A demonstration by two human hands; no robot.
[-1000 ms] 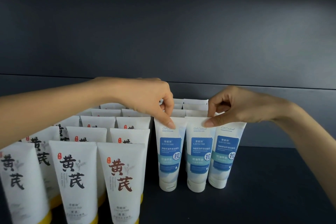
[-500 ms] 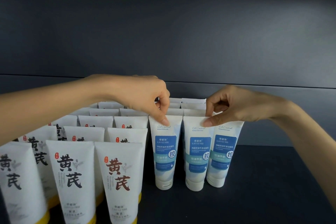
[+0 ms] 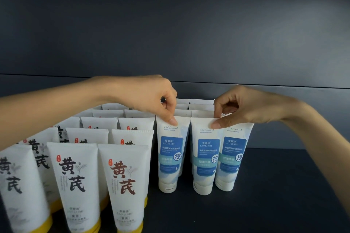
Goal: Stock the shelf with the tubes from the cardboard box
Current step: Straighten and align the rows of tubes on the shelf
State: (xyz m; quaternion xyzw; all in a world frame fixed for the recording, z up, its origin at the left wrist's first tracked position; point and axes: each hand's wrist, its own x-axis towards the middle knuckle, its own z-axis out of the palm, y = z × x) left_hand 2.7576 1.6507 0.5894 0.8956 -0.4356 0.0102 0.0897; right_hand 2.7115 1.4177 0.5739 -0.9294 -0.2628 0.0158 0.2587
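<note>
Three white tubes with blue labels stand cap-down in a front row on the dark shelf (image 3: 284, 204). My left hand (image 3: 151, 98) pinches the top edge of the left blue tube (image 3: 171, 155) between thumb and forefinger. My right hand (image 3: 244, 108) pinches the top of the middle blue tube (image 3: 206, 159); the right blue tube (image 3: 232, 155) stands just behind that hand's thumb. More rows of the same tubes stand behind them, mostly hidden. The cardboard box is not in view.
Several rows of white tubes with yellow caps (image 3: 123, 185) fill the shelf's left side, close against the left blue tube. The dark back wall (image 3: 189, 43) rises behind. Bare shelf lies to the right of the blue tubes and in front of them.
Both hands and the blue tubes have shifted slightly left and up in the view. The grips on the tube tops are unchanged.
</note>
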